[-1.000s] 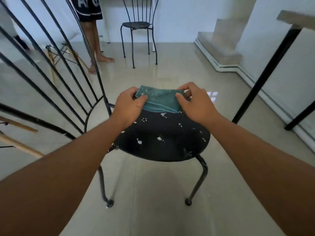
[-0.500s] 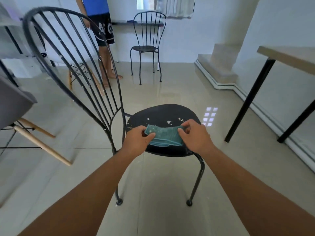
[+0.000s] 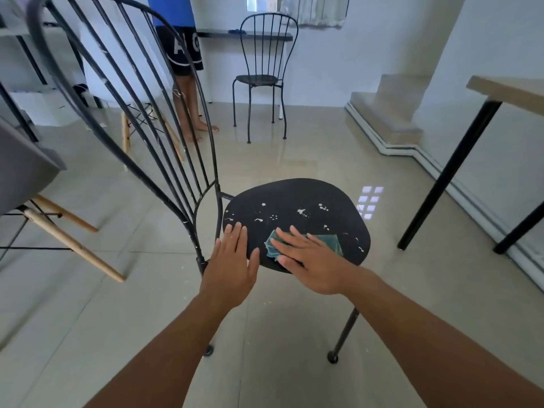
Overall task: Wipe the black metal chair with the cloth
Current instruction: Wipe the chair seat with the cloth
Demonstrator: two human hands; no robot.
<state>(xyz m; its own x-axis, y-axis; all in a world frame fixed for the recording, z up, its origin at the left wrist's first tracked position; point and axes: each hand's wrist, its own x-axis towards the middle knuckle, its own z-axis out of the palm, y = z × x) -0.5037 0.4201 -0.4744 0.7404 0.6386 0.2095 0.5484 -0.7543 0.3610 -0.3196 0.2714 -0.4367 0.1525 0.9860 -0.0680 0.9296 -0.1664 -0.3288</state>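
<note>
The black metal chair stands in front of me, its round seat (image 3: 294, 198) speckled with white paint spots and its curved barred backrest (image 3: 132, 113) rising on the left. A folded teal cloth (image 3: 331, 241) lies on the near part of the seat. My right hand (image 3: 312, 260) lies flat on top of the cloth, fingers spread, pressing it down and covering most of it. My left hand (image 3: 232, 266) rests flat on the seat's near left edge, fingers apart, holding nothing.
A second black chair (image 3: 262, 81) stands by the far wall. A person (image 3: 182, 54) stands behind the backrest. A table with black legs (image 3: 447, 175) is on the right, a grey chair with wooden legs (image 3: 26, 172) on the left, and a step (image 3: 385, 119) at back right.
Both hands held the cloth's ends pinched above the seat. Now the left hand has let go and lies on the seat; the right hand has flattened onto the cloth. The view has pulled back.
</note>
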